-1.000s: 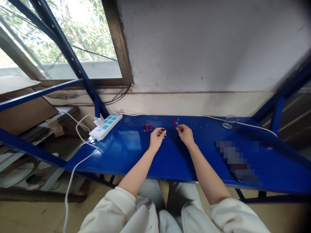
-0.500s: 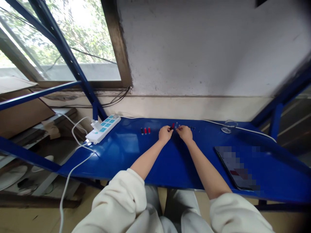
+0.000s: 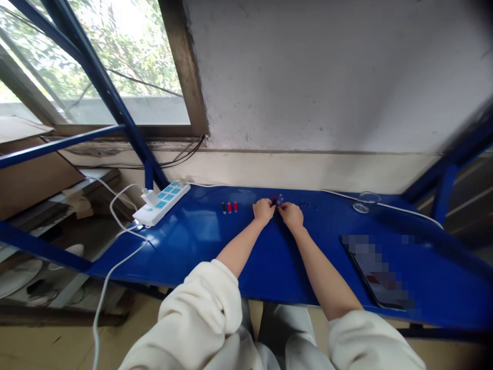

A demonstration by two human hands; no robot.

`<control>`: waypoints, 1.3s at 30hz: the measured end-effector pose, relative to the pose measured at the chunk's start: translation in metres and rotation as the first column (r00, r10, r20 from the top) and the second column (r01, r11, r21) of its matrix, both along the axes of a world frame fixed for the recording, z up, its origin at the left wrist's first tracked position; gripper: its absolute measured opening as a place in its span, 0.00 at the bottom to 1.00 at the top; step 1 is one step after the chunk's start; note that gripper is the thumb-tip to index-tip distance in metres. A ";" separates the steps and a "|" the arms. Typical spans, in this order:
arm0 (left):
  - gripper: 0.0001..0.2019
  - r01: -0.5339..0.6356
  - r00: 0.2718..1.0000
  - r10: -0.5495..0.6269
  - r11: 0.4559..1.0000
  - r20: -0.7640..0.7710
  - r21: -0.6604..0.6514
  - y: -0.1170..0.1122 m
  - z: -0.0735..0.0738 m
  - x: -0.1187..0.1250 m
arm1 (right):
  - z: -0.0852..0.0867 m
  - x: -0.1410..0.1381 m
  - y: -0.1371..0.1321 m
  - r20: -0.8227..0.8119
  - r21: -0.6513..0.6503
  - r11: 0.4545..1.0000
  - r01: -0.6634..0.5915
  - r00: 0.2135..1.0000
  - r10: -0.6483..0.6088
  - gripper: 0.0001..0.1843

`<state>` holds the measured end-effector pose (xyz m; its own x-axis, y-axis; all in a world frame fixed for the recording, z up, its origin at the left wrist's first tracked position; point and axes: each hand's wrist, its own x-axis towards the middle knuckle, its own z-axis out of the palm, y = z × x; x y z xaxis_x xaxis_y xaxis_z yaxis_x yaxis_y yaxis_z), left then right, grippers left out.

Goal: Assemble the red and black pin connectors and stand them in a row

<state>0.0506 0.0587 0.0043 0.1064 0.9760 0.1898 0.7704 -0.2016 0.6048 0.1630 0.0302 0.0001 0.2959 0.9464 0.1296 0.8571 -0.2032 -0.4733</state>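
Note:
My left hand point(image 3: 263, 209) is closed, its fingertips pinched on a small black cylinder point(image 3: 273, 202). Close beside it my right hand point(image 3: 291, 216) is also closed, with thumb and finger pressed together; anything between them is too small to make out. Just beyond the fingertips stand a small red cylinder point(image 3: 275, 197) and small clear pieces point(image 3: 281, 198). To the left of my left hand, a small black tube point(image 3: 224, 207) and two red tubes point(image 3: 229, 207) with pale lower ends stand in a row. Several tiny clear or dark pieces point(image 3: 305, 204) lie to the right of my right hand.
A white power strip point(image 3: 165, 203) with a plugged-in charger lies at the blue table's point(image 3: 192, 246) left end, its cable hanging over the edge. A phone-like black device point(image 3: 373, 277) lies at right. Behind it are clear round items point(image 3: 361, 207) and a white cable point(image 3: 408, 210).
My two hands have drawn slightly closer together, and the black cylinder in my left hand has moved a little to the right. The camera view has shifted slightly.

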 end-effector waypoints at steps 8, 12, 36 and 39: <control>0.08 -0.042 0.997 0.041 0.999 -0.064 -0.015 -0.006 0.004 0.000 | 0.010 -0.003 -0.005 0.022 -0.067 0.998 -0.017 1.000 0.019 0.14; 0.14 -0.018 0.998 0.022 0.997 -0.051 0.081 -0.024 0.014 -0.020 | 0.025 -0.007 -0.017 0.115 -0.153 0.987 -0.048 0.991 0.066 0.17; 0.15 -0.200 0.979 0.203 0.964 0.003 0.177 -0.055 0.012 -0.105 | 0.023 -0.056 -0.059 -0.026 0.190 0.872 -0.450 0.886 0.463 0.15; 0.11 -0.166 0.967 0.122 0.968 0.225 0.187 -0.051 0.008 -0.107 | 0.022 -0.057 -0.059 -0.067 0.193 0.873 -0.447 0.882 0.467 0.15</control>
<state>-0.0561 0.0076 0.0121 -0.0959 0.9168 0.3876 0.6603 -0.2328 0.7140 0.1061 -0.0290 0.0218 -0.1431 0.9463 0.2899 0.7764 0.2890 -0.5601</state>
